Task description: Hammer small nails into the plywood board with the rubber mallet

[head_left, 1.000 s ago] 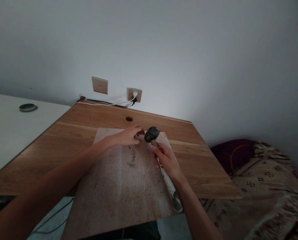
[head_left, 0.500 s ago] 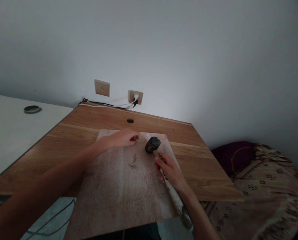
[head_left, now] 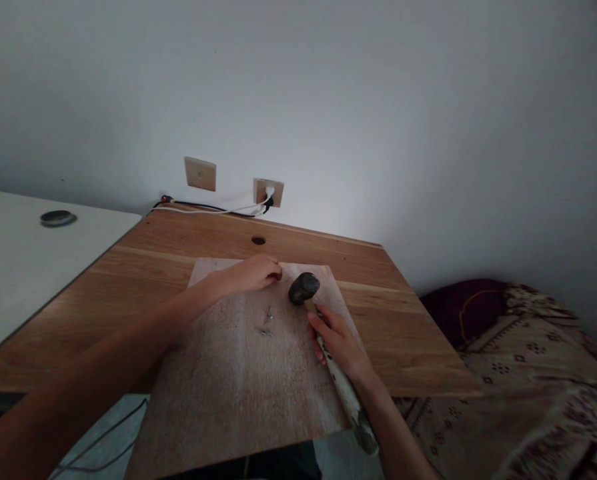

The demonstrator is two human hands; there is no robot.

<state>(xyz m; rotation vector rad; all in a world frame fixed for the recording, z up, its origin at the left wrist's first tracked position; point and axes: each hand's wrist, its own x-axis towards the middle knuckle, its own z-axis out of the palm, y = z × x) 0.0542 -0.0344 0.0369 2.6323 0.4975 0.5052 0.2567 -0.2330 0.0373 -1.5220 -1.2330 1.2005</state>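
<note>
My right hand (head_left: pixel 337 339) is wrapped round the handle of a hammer (head_left: pixel 304 288), gripping it close below the dark, blunt head. Its pale, worn handle runs back past my wrist toward the board's near edge. Close to the far edge of a wooden board (head_left: pixel 238 387), the fingers of my left hand (head_left: pixel 261 271) are pinched together at the surface, left of the hammer head. They appear to hold a nail, hidden now behind the fingertips. Several small metal nails (head_left: pixel 265 331) lie loose on the board between my hands.
The board rests on a wooden desk (head_left: pixel 398 320) and overhangs its front edge. Cables (head_left: pixel 203 207) run along the wall to a socket (head_left: pixel 274 190). A white tabletop (head_left: pixel 18 267) with a small round dish (head_left: pixel 58 218) adjoins at left. Patterned bedding (head_left: pixel 508 387) lies at right.
My left hand has turned slightly, and the small light piece that showed at its fingertips is now hidden. The hammer stays nearly where it was; the view has shifted a little.
</note>
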